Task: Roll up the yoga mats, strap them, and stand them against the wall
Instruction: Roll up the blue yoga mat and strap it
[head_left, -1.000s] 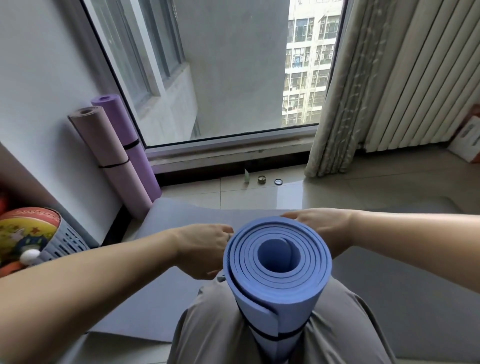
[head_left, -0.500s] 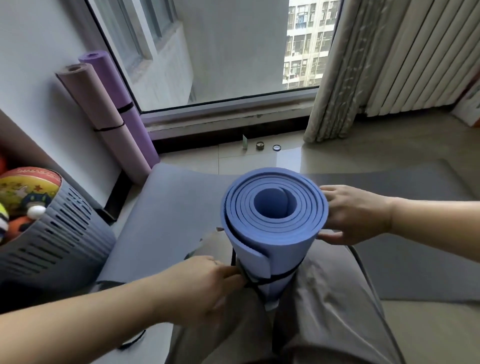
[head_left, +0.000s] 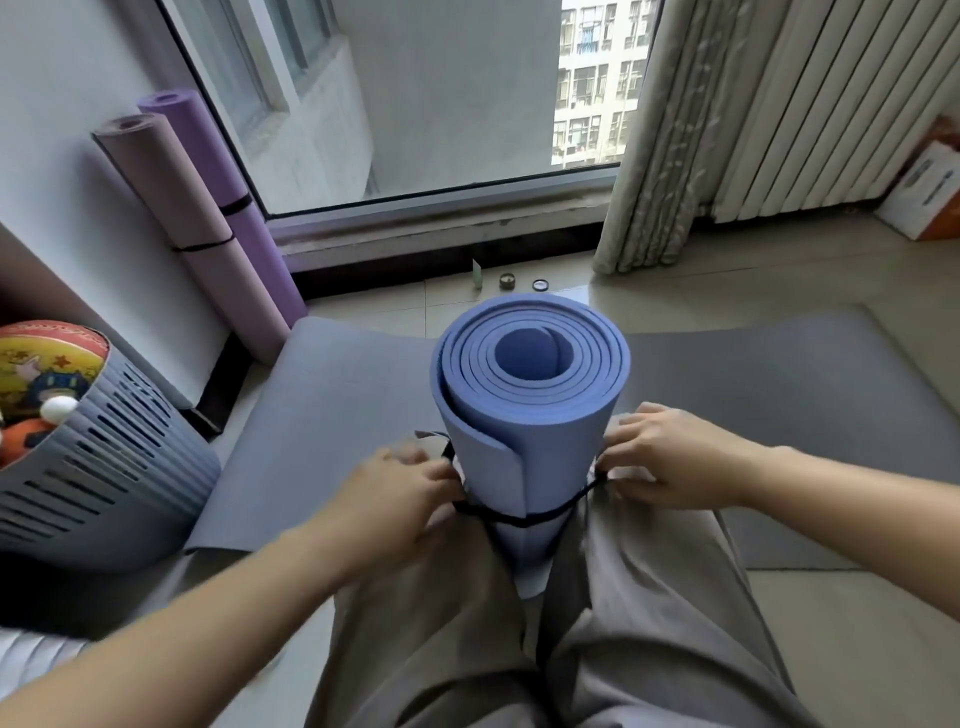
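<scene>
Strapping step: left hand at 9 o'clock and right hand at 3 o'clock pinched black strap round upright blue mat; next likely cinch it.

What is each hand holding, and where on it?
Both pinch the black strap looped round the lower part of the rolled blue mat: left hand at the strap's left side, right hand at its right side.

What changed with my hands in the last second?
The left hand, then the right hand, dropped from the top of the blue mat to pinch the black strap at its sides. The mat stays upright; two strapped mats still lean on the wall.
</scene>
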